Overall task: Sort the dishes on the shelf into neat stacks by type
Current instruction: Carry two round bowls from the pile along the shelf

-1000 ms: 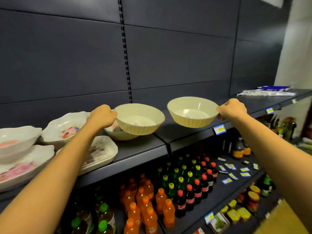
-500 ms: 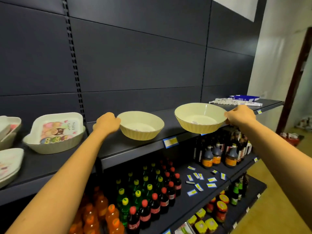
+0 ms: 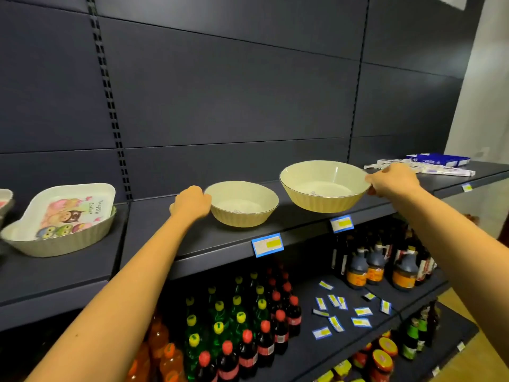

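Observation:
Two cream ribbed bowls are over the dark shelf [image 3: 225, 241]. My left hand [image 3: 192, 202] grips the left rim of the smaller-looking bowl [image 3: 241, 202], whose base rests on or just above the shelf. My right hand [image 3: 392, 180] pinches the right rim of the second bowl [image 3: 323, 184], held a little above the shelf, slightly tilted. Further left sits a white scalloped dish with an owl picture [image 3: 62, 220]. The edge of another white dish [image 3: 5, 198] shows at the far left.
Blue and white packets [image 3: 429, 165] lie at the shelf's right end. Price tags [image 3: 267, 244] hang on the front edge. Below stand soda bottles [image 3: 239, 326], dark sauce jugs [image 3: 380, 268] and scattered loose labels [image 3: 344, 312].
Both hands have carried the two bowls rightwards along the shelf, away from the white patterned dishes. The left bowl has come down to the shelf surface.

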